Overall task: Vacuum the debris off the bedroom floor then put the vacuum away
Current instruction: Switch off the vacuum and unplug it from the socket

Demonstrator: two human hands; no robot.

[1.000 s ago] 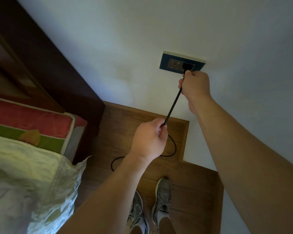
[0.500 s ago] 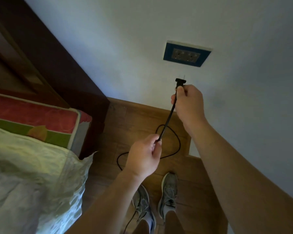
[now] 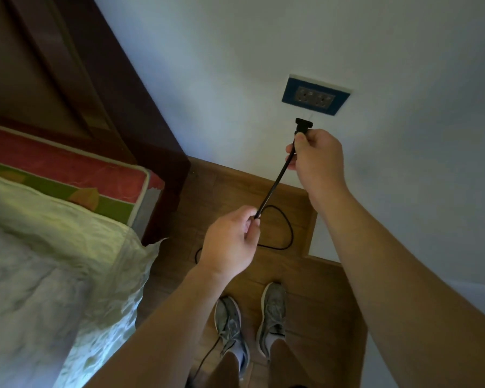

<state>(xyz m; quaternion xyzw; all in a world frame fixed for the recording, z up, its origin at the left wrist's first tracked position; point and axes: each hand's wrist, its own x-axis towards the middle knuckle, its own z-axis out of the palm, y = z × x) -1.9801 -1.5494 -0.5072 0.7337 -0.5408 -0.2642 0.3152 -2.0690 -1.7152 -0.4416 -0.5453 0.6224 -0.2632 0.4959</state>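
in the head view, the right hand (image 3: 318, 158) curled round the black cord (image 3: 275, 182) just under its plug (image 3: 303, 125), which hung free just below the blue wall socket (image 3: 315, 98), apart from it. the left hand (image 3: 231, 242) pinched the cord lower down, taut between the two. more cord looped on the wood floor (image 3: 319, 298) above two grey shoes (image 3: 272, 312). a bed (image 3: 39, 247) lay at left. the vacuum itself was out of sight.
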